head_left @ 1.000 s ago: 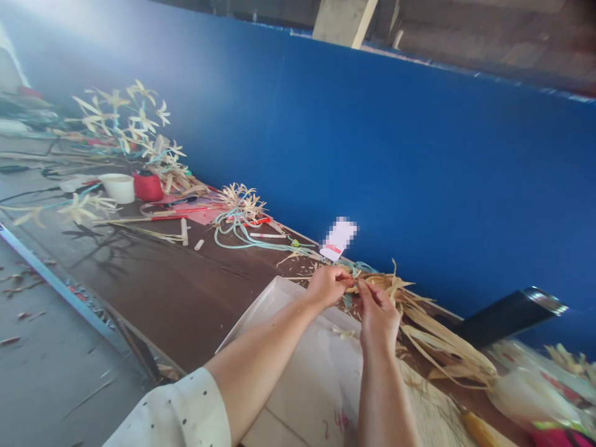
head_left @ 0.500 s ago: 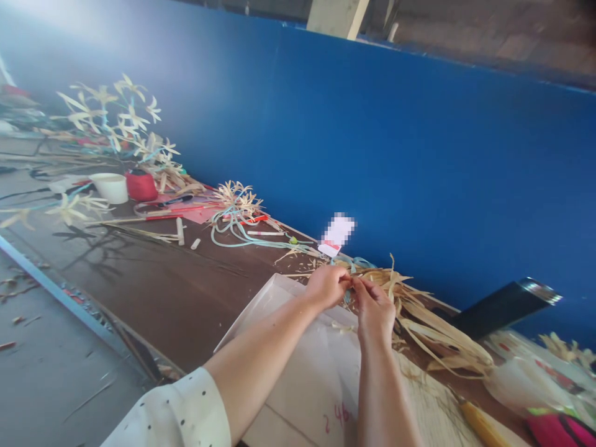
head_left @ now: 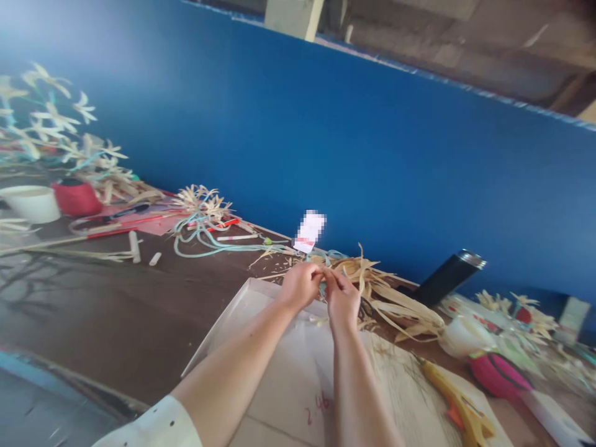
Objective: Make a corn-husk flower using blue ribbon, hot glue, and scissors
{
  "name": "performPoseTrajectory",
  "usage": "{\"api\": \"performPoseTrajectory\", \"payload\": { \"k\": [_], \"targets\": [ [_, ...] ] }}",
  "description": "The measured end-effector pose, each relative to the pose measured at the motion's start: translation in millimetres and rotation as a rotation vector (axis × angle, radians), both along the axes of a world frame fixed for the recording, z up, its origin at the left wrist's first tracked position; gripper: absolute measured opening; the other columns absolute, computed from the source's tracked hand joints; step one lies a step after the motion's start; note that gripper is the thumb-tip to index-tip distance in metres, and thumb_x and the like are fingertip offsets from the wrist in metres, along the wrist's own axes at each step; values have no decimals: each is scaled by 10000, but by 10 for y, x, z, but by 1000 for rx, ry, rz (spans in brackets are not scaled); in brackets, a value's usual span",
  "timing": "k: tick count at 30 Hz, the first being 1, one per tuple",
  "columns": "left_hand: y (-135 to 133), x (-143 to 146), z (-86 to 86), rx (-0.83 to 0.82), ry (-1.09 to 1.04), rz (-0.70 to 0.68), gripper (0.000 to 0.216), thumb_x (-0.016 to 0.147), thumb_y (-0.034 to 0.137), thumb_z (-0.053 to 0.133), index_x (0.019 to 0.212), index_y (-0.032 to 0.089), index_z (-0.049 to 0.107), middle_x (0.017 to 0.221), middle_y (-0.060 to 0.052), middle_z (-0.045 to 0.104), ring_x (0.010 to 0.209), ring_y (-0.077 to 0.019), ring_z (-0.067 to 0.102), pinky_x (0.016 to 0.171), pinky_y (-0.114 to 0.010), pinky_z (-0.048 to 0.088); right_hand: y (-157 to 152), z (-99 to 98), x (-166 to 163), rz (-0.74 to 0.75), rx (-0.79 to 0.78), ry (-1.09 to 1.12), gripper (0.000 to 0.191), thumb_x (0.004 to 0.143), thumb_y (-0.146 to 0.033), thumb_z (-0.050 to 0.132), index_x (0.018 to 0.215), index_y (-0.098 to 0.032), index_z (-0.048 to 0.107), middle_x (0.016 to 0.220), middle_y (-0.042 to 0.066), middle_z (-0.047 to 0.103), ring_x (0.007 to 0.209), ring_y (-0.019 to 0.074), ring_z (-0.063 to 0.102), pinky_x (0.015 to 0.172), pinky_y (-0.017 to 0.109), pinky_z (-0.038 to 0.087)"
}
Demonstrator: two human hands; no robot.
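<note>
My left hand [head_left: 300, 285] and my right hand [head_left: 342, 299] meet fingertip to fingertip above the far edge of a flat cardboard sheet [head_left: 261, 366]. Both are pinched closed on a thin dried straw strip [head_left: 321, 276] held between them. Just beyond the hands lies a loose pile of dried husk strips [head_left: 391, 298] against the blue wall.
A brown table [head_left: 116, 310] runs along a blue board [head_left: 326, 136]. On it: straw flowers [head_left: 202, 200], light blue ribbon [head_left: 205, 239], a red spool [head_left: 74, 197], a white cup [head_left: 30, 203], a black tumbler [head_left: 442, 279], a yellow glue gun [head_left: 459, 406], a pink object [head_left: 498, 375].
The view has swung to the right, bringing the tumbler, glue gun and pink object into sight. My hands have drawn closer together around the strip.
</note>
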State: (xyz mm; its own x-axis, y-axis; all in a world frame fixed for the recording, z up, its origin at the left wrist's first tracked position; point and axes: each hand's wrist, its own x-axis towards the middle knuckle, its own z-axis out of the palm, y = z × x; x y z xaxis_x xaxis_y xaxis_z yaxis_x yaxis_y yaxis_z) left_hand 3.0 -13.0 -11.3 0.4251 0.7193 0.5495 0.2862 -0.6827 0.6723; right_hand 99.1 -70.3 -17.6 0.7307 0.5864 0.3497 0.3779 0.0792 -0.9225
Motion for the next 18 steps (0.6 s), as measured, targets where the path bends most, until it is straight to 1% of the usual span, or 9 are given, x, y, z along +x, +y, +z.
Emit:
{"api": "performPoseTrajectory", "payload": {
  "k": [4, 8, 11, 14, 18],
  "targets": [
    [8, 1, 6, -13, -28, 31, 140, 798, 209, 518, 730, 171, 635, 752, -21, 645, 725, -127, 563, 651, -214, 376, -12, 70, -86, 47, 7, 103, 412, 690, -459, 610, 921, -135, 716, 528, 5, 566, 449, 119, 451, 431, 241, 336],
    [14, 0, -6, 11, -15, 1, 152, 809, 237, 517, 737, 176, 636, 743, -19, 638, 716, -127, 554, 647, -216, 369, -7, 70, -100, 58, 81, 171, 351, 682, -416, 611, 891, -148, 698, 557, -6, 564, 451, 99, 434, 418, 220, 317],
    [35, 2, -35, -27, -4, 12, 150, 810, 248, 515, 764, 185, 644, 750, -19, 639, 714, -131, 555, 635, -218, 366, 11, 44, -92, 102, 116, 236, 332, 677, -420, 629, 865, -150, 674, 567, -11, 563, 447, 90, 431, 408, 209, 307],
    [52, 9, -60, -9, 9, 6, 153, 814, 247, 510, 767, 181, 640, 760, -26, 638, 713, -133, 554, 633, -220, 364, 18, 30, -81, 121, 136, 236, 328, 678, -444, 639, 826, -152, 661, 557, -17, 557, 445, 88, 425, 407, 207, 305],
    [39, 18, -61, 64, 27, 17, 166, 816, 225, 503, 704, 170, 612, 719, -30, 617, 703, -138, 541, 633, -227, 356, 9, 23, -41, 62, 91, 161, 354, 648, -474, 666, 788, -149, 663, 565, 1, 578, 477, 119, 471, 433, 228, 340]
  ]
}}
